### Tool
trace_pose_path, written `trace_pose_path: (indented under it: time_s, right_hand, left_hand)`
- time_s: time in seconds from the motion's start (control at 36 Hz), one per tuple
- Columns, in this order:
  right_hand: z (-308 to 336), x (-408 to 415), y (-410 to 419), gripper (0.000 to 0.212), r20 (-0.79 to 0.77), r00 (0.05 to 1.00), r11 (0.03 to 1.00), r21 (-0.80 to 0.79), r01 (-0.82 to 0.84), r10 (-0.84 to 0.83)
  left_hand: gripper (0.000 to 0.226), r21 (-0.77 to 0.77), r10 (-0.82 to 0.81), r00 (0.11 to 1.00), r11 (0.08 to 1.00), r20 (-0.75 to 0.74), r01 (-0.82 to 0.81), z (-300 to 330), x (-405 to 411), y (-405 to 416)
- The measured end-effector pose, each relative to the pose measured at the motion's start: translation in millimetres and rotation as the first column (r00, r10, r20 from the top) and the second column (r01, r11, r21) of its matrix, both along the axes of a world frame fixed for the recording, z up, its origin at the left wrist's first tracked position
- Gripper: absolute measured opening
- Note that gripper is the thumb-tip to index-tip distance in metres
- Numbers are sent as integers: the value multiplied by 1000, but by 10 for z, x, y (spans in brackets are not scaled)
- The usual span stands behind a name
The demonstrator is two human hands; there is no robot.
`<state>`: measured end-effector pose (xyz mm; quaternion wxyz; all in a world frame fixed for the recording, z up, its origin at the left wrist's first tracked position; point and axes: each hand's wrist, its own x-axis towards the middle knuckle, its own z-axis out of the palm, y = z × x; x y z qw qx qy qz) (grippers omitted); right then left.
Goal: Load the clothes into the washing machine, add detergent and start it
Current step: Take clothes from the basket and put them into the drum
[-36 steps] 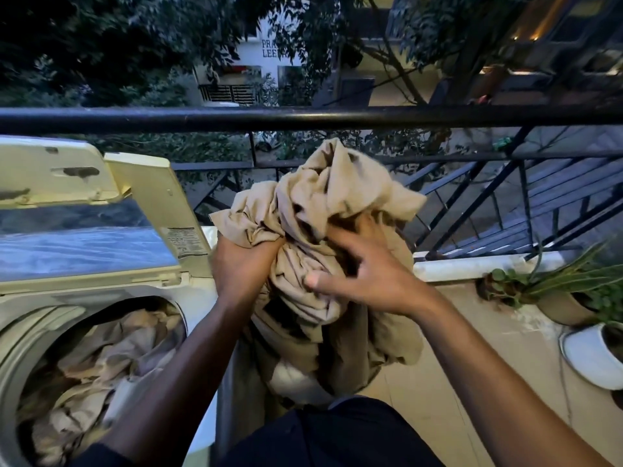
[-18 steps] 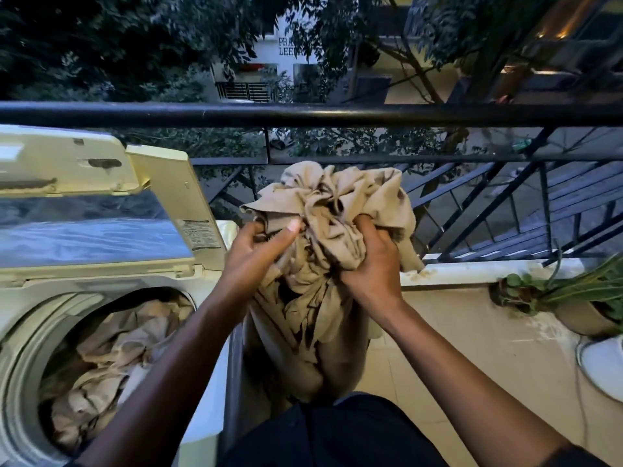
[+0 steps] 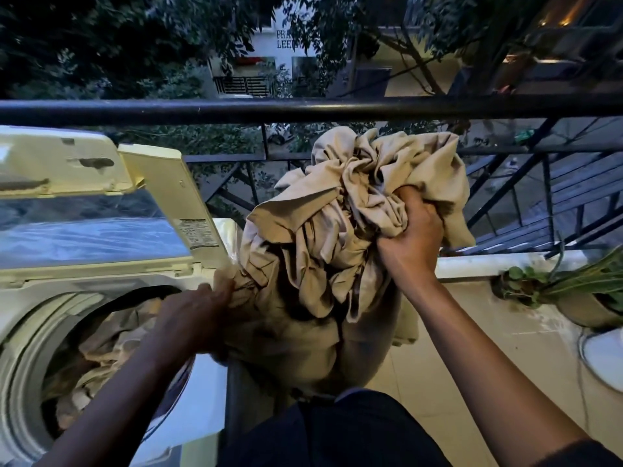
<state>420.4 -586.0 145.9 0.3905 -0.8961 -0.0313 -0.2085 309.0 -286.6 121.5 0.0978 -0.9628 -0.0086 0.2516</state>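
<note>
A large crumpled beige cloth (image 3: 340,210) is bunched up in the air to the right of a white top-loading washing machine (image 3: 30,318). My right hand (image 3: 413,241) grips the bundle high up from below. My left hand (image 3: 199,315) holds a lower fold of the same cloth at the drum's right rim. The machine's lid (image 3: 84,200) stands open, and the round drum opening holds more beige fabric (image 3: 101,348). The cloth's lower end hangs down past the machine's side and is hidden behind my dark clothing.
A black metal railing (image 3: 303,109) runs across just beyond the cloth. Potted plants (image 3: 573,291) and a white pot (image 3: 606,358) stand on the tiled balcony floor at the right. A low white ledge (image 3: 488,264) borders the floor under the railing.
My left hand has dropped from the top of the bundle to the drum's rim, taking a fold with it. My right hand has lifted the bundle higher and to the right.
</note>
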Motion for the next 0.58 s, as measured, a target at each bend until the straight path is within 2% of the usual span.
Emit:
trace_pose_path:
  time_s: [0.08,0.14,0.19,0.25,0.31,0.33,0.36,0.39,0.42,0.44,0.5,0.56,0.58]
  right_hand:
    - [2,14,-24,45,10,1000,999,-40,-1,1]
    - [-8,26,-35,43,10,1000,999,-54,-5,5]
    - [-12,27,-21,44,9,1000,998,-60,-13,13]
    - [-20,14,6,45,15,999,998,-52,-30,31]
    - [-35,-5,41,46,14,999,998,-42,-48,48]
    - [-44,-14,59,46,8,998,998,-40,-58,58]
    - [-51,-25,80,46,1,998,997,-42,-68,68]
    - [-53,-38,102,46,-5,997,996,-47,-76,76]
    - [-50,-51,121,46,-9,997,996,-48,-80,80]
    - [-41,-65,139,47,-10,997,996,-38,-81,81]
    - [-8,-82,157,51,-16,997,997,25,-75,76]
    - [28,-59,147,56,-19,997,993,97,-69,71]
    - [44,-39,136,56,-20,997,990,123,-66,68]
  left_hand:
    - [63,98,-4,998,995,-62,10,109,73,93]
    - [42,95,12,999,995,-42,-7,170,136,142]
    - [28,-45,56,998,997,17,-56,199,225,195]
    - [7,-263,123,989,960,82,-97,240,318,195]
    - [15,-505,200,970,857,138,-105,290,396,137]
    - [21,-650,240,958,756,156,-84,347,409,60]
    - [17,-803,286,947,593,148,-54,399,416,-27]
    - [16,-918,336,934,396,118,-27,436,411,-101]
    - [24,-979,371,926,205,70,-8,492,409,-182]
    - [28,-999,364,931,41,21,7,569,396,-257]
    - [31,-977,305,952,-208,-29,37,659,365,-336]
    - [41,-920,271,959,-391,-81,33,704,321,-359]
    - [46,-909,266,961,-415,-82,37,708,306,-363]
